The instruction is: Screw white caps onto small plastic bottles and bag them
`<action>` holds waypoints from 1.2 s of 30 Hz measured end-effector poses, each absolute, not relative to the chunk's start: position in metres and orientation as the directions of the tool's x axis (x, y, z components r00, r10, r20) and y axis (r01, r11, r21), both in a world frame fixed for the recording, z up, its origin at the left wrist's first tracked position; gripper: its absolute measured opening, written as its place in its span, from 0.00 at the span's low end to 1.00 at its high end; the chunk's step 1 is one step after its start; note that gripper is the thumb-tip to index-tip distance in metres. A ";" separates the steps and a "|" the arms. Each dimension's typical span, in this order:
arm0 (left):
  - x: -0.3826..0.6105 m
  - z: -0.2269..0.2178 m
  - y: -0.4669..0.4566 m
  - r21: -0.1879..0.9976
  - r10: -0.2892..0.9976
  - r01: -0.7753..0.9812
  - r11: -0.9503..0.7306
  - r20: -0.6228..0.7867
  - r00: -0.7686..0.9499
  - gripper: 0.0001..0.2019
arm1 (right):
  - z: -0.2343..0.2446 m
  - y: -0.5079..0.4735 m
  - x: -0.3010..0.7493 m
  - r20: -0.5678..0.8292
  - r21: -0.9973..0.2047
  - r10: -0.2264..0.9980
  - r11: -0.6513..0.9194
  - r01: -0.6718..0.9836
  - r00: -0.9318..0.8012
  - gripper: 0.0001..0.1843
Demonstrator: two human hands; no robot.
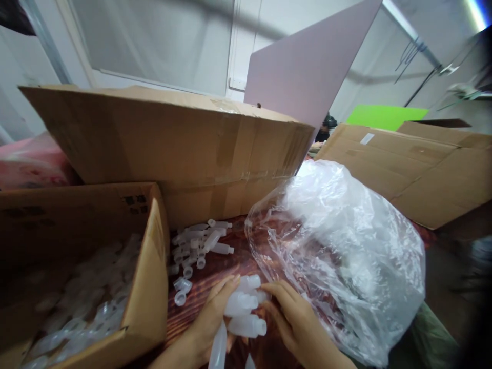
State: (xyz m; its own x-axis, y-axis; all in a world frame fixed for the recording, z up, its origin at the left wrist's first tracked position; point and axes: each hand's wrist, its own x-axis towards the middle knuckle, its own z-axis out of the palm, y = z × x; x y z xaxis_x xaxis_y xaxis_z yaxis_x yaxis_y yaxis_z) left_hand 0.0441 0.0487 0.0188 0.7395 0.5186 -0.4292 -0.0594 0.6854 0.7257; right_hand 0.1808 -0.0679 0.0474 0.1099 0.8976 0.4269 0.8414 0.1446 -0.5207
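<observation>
Several small translucent white plastic bottles (246, 325) with threaded necks lie bunched in my left hand (215, 307), low in the middle of the head view. Its fingers wrap round them from the left and below. My right hand (292, 318) comes in from the right, thumb and fingertips closed on one bottle (263, 296) at the edge of the bunch. Another bottle (218, 348) hangs down below my left hand. Beyond the hands, a loose pile of bottles and short ring-like pieces (200, 243) lies on the reddish-brown table (240, 251).
An open cardboard box (154, 287) with many bottles inside stands at the left. A large carton (192, 154) closes off the back. A clear plastic bag (346, 246) bulges at the right, before another carton (415, 164). Part of a person shows far behind.
</observation>
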 end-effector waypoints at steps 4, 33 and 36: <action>0.044 0.020 0.050 0.712 0.504 -0.080 0.698 -0.409 0.761 0.24 | 0.050 -0.067 0.182 0.344 -0.562 0.935 0.137 0.816 0.080 0.10; 0.043 0.022 0.045 0.766 0.550 -0.046 0.641 -0.417 0.724 0.22 | 0.045 -0.079 0.198 0.276 -0.385 0.961 0.137 0.913 -0.028 0.06; 0.043 0.023 0.045 0.764 0.569 -0.089 0.639 -0.391 0.723 0.20 | 0.043 -0.078 0.197 0.234 -0.306 0.972 0.057 0.950 0.017 0.16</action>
State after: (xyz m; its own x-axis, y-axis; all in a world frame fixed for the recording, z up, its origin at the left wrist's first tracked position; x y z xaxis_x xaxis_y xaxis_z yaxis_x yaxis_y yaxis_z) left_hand 0.0428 0.0448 0.0230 0.7231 0.5691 -0.3914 -0.0890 0.6387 0.7643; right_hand 0.1967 -0.0779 0.0428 0.0168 0.9720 0.2345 0.9502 0.0575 -0.3062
